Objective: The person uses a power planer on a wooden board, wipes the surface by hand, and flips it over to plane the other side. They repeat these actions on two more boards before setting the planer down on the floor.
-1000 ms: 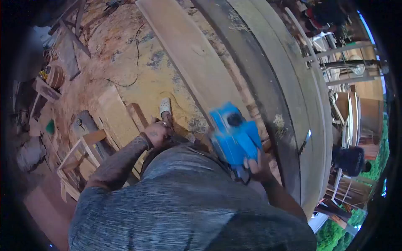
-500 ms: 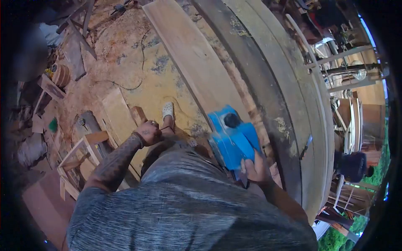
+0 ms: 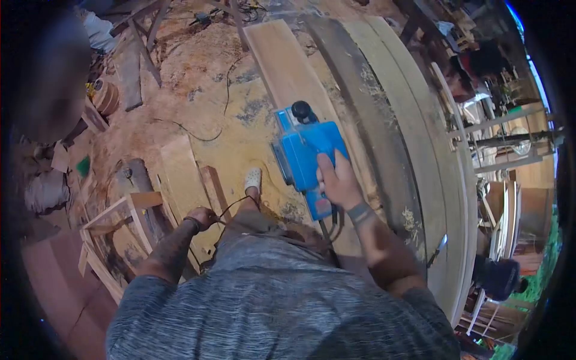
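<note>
My right hand (image 3: 342, 183) is wrapped round the rear handle of a blue electric hand planer (image 3: 306, 150) with a black front knob. The planer sits over a long, pale wooden board (image 3: 291, 69), covering part of its width. A dark power cord (image 3: 233, 207) arcs out from my left hand (image 3: 203, 217), which is closed on it low at my left side. More cable hangs from the back of the planer, near my body.
Beside the board lie a dark plank (image 3: 360, 102) and a wider pale plank (image 3: 414, 114) with shavings. A knife-like tool (image 3: 438, 251) rests on the right. A wooden frame (image 3: 129, 216) stands at left, near a sandal-shod foot (image 3: 253, 180). Sawdust covers the ground.
The planer and my right hand have moved forward along the board, away from my body. My left hand has dropped closer to me, and the cord in it now shows. The view has shifted.
</note>
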A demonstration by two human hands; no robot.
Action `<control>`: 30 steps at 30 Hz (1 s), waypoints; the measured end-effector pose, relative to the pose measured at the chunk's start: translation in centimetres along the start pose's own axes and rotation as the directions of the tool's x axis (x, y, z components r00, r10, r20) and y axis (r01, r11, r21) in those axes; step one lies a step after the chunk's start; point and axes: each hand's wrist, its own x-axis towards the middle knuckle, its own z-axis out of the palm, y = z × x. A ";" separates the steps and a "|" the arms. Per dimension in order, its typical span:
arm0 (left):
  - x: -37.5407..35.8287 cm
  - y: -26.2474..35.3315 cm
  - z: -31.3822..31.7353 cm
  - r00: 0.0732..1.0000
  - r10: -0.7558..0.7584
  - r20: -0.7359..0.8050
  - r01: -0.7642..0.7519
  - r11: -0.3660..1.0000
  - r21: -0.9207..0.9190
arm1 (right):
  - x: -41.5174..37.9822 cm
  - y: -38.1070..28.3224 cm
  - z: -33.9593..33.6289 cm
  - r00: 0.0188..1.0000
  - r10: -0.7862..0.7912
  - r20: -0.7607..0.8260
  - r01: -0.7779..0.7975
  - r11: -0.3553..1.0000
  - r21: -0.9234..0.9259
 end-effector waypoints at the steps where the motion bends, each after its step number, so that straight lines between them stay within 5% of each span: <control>1: 0.1 -1.0 0.4 1.000 -0.003 -0.015 0.002 1.000 -0.027 | 1.8 -0.6 0.5 1.000 -0.012 -0.006 0.012 1.000 0.009; 7: -0.6 -2.1 -1.5 0.982 -0.191 -0.016 0.180 0.950 -0.256 | 13.4 -3.4 3.2 0.992 -0.117 -0.038 0.117 0.993 -0.020; 13: 2.3 -4.6 -0.4 0.985 -0.115 -0.131 0.054 0.915 -0.400 | 25.5 -7.0 5.4 0.978 -0.194 -0.074 0.186 0.977 -0.105; 17: 2.5 -2.0 -4.5 0.954 -0.299 0.001 0.266 0.844 -0.465 | 33.1 -10.0 6.8 0.980 -0.175 -0.099 0.162 0.979 -0.126; 26: 7.6 -5.3 -7.3 0.943 -0.324 -0.080 0.222 0.788 -0.575 | 49.5 -14.4 8.5 0.963 -0.264 -0.054 0.259 0.962 -0.084; 30: 8.6 -6.1 -8.1 0.954 -0.281 -0.108 0.176 0.812 -0.557 | 50.9 -13.8 8.4 0.949 -0.313 -0.046 0.312 0.950 -0.036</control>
